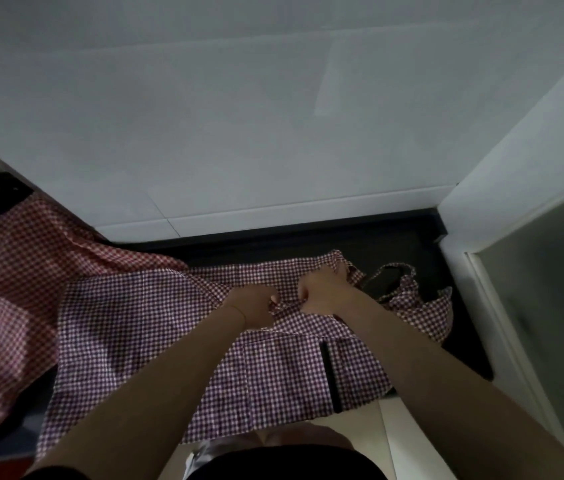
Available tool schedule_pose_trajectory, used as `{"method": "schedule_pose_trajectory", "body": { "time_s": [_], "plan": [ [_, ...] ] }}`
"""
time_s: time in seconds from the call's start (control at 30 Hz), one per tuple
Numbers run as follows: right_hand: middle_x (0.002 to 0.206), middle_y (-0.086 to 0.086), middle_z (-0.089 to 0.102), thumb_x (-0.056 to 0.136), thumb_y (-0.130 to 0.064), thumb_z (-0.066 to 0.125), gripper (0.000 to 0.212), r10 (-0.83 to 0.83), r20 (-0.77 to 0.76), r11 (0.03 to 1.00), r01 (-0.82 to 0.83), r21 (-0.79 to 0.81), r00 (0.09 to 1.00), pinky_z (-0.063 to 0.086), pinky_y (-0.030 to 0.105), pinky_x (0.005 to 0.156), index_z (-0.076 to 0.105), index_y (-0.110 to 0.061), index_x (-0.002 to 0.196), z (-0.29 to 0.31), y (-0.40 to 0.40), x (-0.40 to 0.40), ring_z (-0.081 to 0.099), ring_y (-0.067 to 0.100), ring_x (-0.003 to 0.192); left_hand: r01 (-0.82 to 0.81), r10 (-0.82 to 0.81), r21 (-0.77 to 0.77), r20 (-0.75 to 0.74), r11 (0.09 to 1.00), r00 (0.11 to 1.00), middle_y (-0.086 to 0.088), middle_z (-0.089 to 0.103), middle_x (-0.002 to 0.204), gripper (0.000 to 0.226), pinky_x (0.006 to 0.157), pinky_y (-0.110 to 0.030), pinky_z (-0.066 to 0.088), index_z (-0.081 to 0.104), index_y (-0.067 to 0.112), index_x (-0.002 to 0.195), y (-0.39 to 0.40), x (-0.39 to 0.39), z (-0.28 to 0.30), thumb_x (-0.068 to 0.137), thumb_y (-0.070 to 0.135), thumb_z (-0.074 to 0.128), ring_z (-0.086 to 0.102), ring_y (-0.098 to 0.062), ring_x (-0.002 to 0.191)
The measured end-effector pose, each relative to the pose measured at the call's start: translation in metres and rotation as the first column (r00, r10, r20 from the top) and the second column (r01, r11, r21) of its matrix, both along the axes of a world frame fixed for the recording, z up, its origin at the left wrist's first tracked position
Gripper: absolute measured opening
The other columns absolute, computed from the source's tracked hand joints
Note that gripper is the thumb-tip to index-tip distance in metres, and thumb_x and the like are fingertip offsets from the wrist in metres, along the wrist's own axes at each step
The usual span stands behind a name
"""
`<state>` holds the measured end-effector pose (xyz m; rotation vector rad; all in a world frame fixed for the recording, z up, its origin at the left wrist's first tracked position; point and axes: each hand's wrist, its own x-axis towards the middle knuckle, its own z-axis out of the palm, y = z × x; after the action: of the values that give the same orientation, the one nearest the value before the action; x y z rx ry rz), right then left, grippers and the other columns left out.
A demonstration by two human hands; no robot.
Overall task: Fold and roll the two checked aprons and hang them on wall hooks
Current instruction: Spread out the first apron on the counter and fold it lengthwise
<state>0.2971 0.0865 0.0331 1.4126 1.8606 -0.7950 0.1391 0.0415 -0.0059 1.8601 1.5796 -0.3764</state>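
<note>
Head view: step in hand looks like the first fold of the purple-and-white checked cotton apron (155, 327), spread on the dark counter (360, 240). Left hand (251, 304) and right hand (323, 291), fingers curled, pinch its cloth. Next: carry the pinched edge across evenly. Red-checked apron (13, 271) lies rumpled at left.

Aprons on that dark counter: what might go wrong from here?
The purple apron hangs over the counter's front edge, so it could slide off while both hands grip only its top. The red apron overlaps it and may get dragged along. Loose straps at the right might tangle into the fold.
</note>
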Motion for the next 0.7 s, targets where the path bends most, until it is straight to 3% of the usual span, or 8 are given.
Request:
{"method": "schedule_pose_trajectory", "body": {
  "time_s": [0.07, 0.2, 0.37, 0.57, 0.7],
  "plan": [
    [0.141, 0.01, 0.046, 0.088, -0.045, 0.063, 0.04, 0.039, 0.058, 0.998, -0.042, 0.038, 0.998, 0.017, 0.055, 0.113, 0.061, -0.022, 0.121, -0.001, 0.007, -0.003, 0.035, 0.034, 0.133, -0.011, 0.011, 0.025, -0.005, 1.0, 1.0, 0.002, 0.063, 0.126, 0.038, 0.106, -0.036, 0.041, 0.058, 0.028, 0.124, 0.003, -0.004, 0.002, 0.089, 0.039, 0.059, 0.056, -0.018, 0.116],
    [0.12, 0.008, 0.061, 0.092, -0.051, 0.052, 0.039, 0.007, -0.078, 0.951, 0.017, 0.31, 0.997, 0.025, 0.053, 0.111, 0.062, -0.018, 0.112, -0.008, 0.018, 0.024, 0.049, 0.03, 0.12, -0.076, 0.085, 0.141, -0.055, 0.987, 0.995, -0.006, 0.05, 0.141, 0.055, 0.115, -0.046, 0.027, 0.044, 0.021, 0.139, 0.012, -0.009, 0.001, 0.09, 0.044, 0.055, 0.043, -0.025, 0.131],
    [0.112, 0.008, 0.063, 0.095, -0.027, 0.051, 0.019, -0.009, -0.031, 0.885, 0.022, 0.464, 0.999, 0.032, 0.047, 0.103, 0.061, -0.015, 0.107, -0.021, 0.035, 0.033, 0.053, 0.028, 0.112, -0.113, 0.159, 0.287, -0.143, 0.951, 0.977, -0.01, 0.023, 0.157, 0.073, 0.12, -0.053, 0.012, 0.021, 0.019, 0.152, 0.021, -0.007, -0.006, 0.091, 0.038, 0.057, 0.016, -0.03, 0.147],
    [0.127, 0.012, 0.052, 0.092, -0.023, 0.059, 0.031, -0.026, -0.028, 0.876, 0.036, 0.48, 0.999, 0.038, 0.042, 0.098, 0.057, -0.011, 0.121, -0.041, 0.048, 0.031, 0.047, 0.029, 0.118, -0.172, 0.194, 0.16, -0.13, 0.972, 0.972, -0.013, 0.004, 0.16, 0.091, 0.109, -0.06, 0.033, 0.011, 0.032, 0.153, 0.019, -0.001, -0.021, 0.084, 0.046, 0.069, 0.012, -0.037, 0.146],
    [0.126, 0.016, 0.051, 0.095, -0.018, 0.054, 0.035, -0.086, -0.088, 0.9, 0.115, 0.421, 0.992, 0.041, 0.044, 0.096, 0.051, -0.006, 0.128, -0.053, 0.051, 0.036, 0.051, 0.032, 0.115, -0.171, 0.181, 0.074, -0.163, 0.983, 0.97, -0.009, -0.004, 0.163, 0.108, 0.111, -0.063, 0.023, 0.002, 0.036, 0.154, 0.015, -0.004, -0.032, 0.077, 0.05, 0.076, -0.004, -0.037, 0.149]
  ]
}}
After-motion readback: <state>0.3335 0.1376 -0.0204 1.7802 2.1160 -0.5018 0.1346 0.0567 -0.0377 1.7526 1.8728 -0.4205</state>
